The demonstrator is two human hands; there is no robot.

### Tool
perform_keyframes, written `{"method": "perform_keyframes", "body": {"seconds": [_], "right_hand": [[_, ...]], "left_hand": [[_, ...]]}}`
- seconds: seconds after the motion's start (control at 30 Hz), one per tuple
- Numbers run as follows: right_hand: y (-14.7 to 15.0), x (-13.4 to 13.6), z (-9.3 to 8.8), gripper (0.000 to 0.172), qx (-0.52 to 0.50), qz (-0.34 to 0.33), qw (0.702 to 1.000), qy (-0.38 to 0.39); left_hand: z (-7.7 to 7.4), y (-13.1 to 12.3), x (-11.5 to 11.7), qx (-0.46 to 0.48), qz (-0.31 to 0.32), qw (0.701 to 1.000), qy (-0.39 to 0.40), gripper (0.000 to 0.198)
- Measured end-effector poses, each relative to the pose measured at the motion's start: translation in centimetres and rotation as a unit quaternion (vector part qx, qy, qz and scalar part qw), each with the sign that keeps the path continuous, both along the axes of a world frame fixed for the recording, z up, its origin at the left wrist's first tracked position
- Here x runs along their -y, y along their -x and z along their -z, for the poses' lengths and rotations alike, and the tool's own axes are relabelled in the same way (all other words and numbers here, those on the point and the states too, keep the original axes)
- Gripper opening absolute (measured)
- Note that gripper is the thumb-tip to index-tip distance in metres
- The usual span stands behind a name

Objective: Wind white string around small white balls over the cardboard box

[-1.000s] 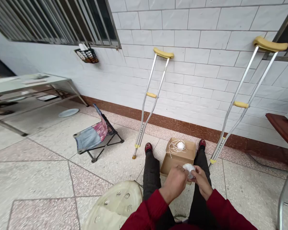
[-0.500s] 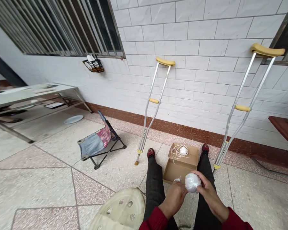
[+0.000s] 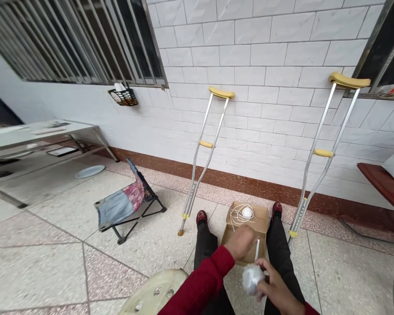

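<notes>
My right hand (image 3: 276,286) is closed round a white ball of string (image 3: 252,276) above my lap. From the ball a white strand (image 3: 256,250) runs up to my left hand (image 3: 242,241), which pinches it over an open cardboard box (image 3: 262,227). The box lies on the floor between my legs and holds a small white spool with loose string (image 3: 244,213). Red sleeves cover both arms.
Two metal crutches (image 3: 202,159) (image 3: 320,153) lean on the tiled wall either side of my feet. A folding fabric stool (image 3: 126,201) stands to the left, a pale plastic stool (image 3: 154,295) at my left knee, a metal table (image 3: 36,135) far left, a brown bench (image 3: 384,183) right.
My left hand has risen forward over the box, drawing a strand out of the ball. My right hand with the ball has dropped lower and nearer to me. The view shifted slightly.
</notes>
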State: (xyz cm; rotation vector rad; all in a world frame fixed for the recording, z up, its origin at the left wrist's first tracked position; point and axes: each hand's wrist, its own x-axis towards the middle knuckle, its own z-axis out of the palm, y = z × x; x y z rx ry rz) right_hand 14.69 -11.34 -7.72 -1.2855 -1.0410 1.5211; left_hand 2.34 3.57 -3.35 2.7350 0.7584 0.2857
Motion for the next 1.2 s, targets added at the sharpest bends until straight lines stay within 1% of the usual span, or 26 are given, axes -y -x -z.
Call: {"method": "perform_keyframes", "body": {"seconds": [0.07,0.1,0.17,0.2,0.27,0.33,0.43,0.5,0.57,0.63,0.7,0.8,0.83,0.87,0.93,0.97,1.0,1.07,1.13,1.2], "right_hand": [[-0.7,-1.8,0.9,0.037,0.008,0.09,0.996,-0.001],[-1.1,-2.8,1.0,0.036,-0.002,0.129,0.992,0.0],[-2.1,-4.8,0.3,0.036,-0.046,0.188,0.981,0.0],[-2.5,-5.7,-0.4,0.037,-0.068,0.207,0.976,-0.005],[-3.3,-7.1,-2.3,0.039,-0.097,0.224,0.969,-0.026],[-3.7,-7.8,-4.6,0.038,-0.106,0.21,0.97,-0.057],[-3.7,-7.0,-7.5,0.035,-0.107,0.144,0.981,-0.079],[-3.5,-5.5,-8.3,0.036,-0.085,0.084,0.989,-0.083],[-3.2,-3.4,-8.1,0.04,-0.043,0.031,0.994,-0.091],[-2.6,-1.2,-6.8,0.044,-0.006,-0.006,0.996,-0.092],[-1.9,0.7,-4.7,0.048,0.009,-0.041,0.997,-0.071],[-0.8,2.2,-1.0,0.05,-0.017,-0.101,0.995,0.004],[-0.5,2.2,0.2,0.047,-0.023,-0.091,0.995,0.025],[-0.4,1.9,1.2,0.043,-0.023,-0.06,0.997,0.03],[-0.6,0.5,2.7,0.032,-0.02,0.026,0.999,0.034],[-0.9,-0.5,3.1,0.029,-0.022,0.071,0.997,0.036],[-1.3,-1.5,3.2,0.028,-0.033,0.107,0.993,0.039],[-2.0,-3.6,2.5,0.033,-0.077,0.15,0.985,0.041],[-2.5,-5.3,0.7,0.038,-0.12,0.17,0.978,0.023],[-2.7,-6.3,-1.7,0.04,-0.133,0.177,0.975,0.002]], "left_hand": [[-2.2,-1.0,-0.1,-0.009,0.005,0.999,-0.037,0.019],[-3.1,-1.3,0.3,-0.018,0.004,0.998,-0.053,0.018],[-3.9,-1.5,1.9,-0.028,-0.001,0.997,-0.066,0.018],[-3.9,-1.3,2.9,-0.027,-0.008,0.998,-0.06,0.019],[-3.1,-0.6,5.0,-0.01,-0.038,0.999,-0.014,0.022],[-1.5,0.3,6.7,0.02,-0.079,0.995,0.055,0.026],[1.5,1.7,7.9,0.056,-0.124,0.978,0.155,0.033],[3.1,2.3,7.7,0.06,-0.143,0.97,0.188,0.033],[4.0,2.6,6.8,0.05,-0.15,0.969,0.19,0.031],[4.0,2.6,5.7,0.037,-0.129,0.977,0.165,0.028],[3.3,2.2,4.3,0.019,-0.102,0.987,0.121,0.026],[1.3,1.5,2.8,-0.013,-0.087,0.995,0.043,0.025],[0.6,1.3,2.6,-0.019,-0.082,0.996,0.018,0.024],[-0.1,1.1,2.6,-0.023,-0.072,0.997,-0.007,0.024],[-1.1,0.8,3.1,-0.024,-0.054,0.997,-0.043,0.024],[-1.4,0.8,3.5,-0.026,-0.051,0.997,-0.05,0.025],[-1.5,0.8,4.2,-0.029,-0.054,0.997,-0.049,0.025],[-1.3,0.9,5.6,-0.034,-0.079,0.996,-0.026,0.026],[-0.4,1.2,7.0,-0.033,-0.116,0.992,0.023,0.025],[0.9,1.6,8.1,-0.007,-0.144,0.985,0.095,0.027]]}}
